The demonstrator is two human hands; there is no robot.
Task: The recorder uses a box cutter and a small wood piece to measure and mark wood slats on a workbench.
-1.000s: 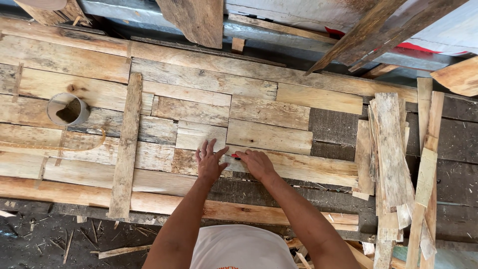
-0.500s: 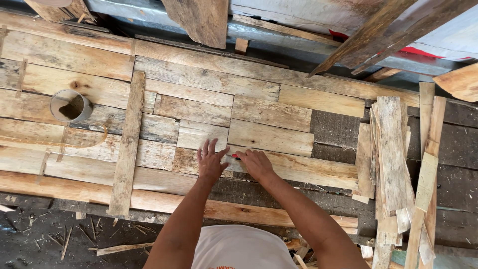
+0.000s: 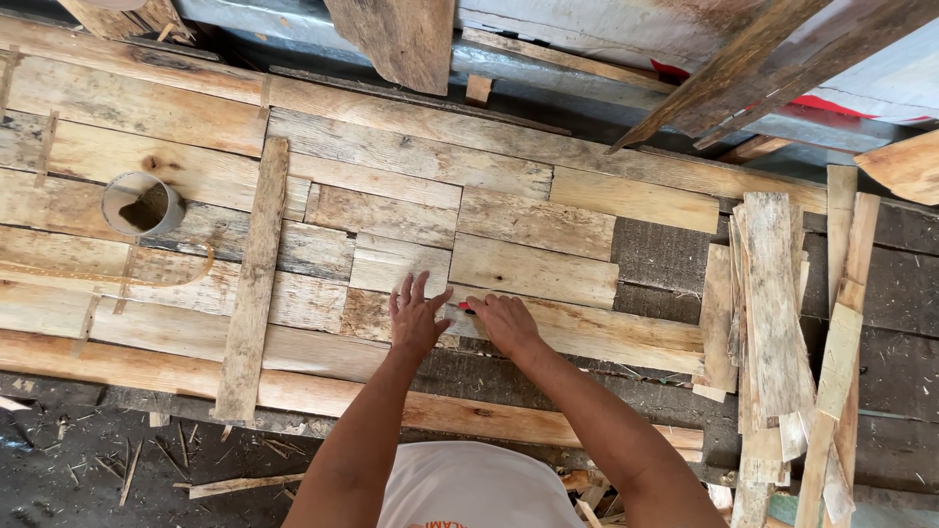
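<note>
White tee (image 3: 469, 484) w/ orange print, bare forearms, no gloves.

To my left a round tin (image 3: 143, 205) w/ dark stuff inside sits on the boards, near 1 upright loose plank (image 3: 250, 284). Scrap slat pile (image 3: 778, 313) lies well off right.
</note>
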